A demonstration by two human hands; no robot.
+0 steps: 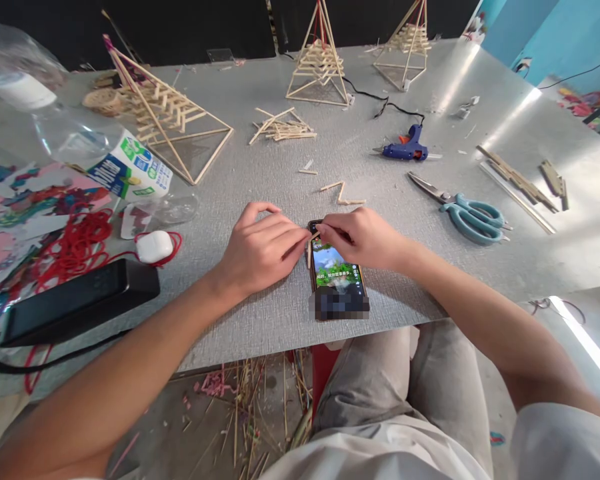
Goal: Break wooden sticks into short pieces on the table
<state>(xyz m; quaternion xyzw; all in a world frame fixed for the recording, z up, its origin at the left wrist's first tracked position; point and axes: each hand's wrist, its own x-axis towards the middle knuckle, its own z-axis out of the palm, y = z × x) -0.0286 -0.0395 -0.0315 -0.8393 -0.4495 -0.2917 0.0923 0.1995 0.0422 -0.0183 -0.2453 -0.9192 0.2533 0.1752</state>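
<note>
My left hand and my right hand meet near the top of a phone lying on the table with its screen lit. A short pale wooden stick runs between their fingertips, pinched at both sides. Another bit of stick shows along the phone's left edge, partly under my left fingers. Just beyond the hands lie sticks joined in a zigzag. Farther back is a loose pile of short sticks.
Stick pyramids stand at the back; another pyramid is left. Rightward lie a blue glue gun with its cord, scissors and wooden strips. Leftward are a bottle, red cord, white earbud case and black device.
</note>
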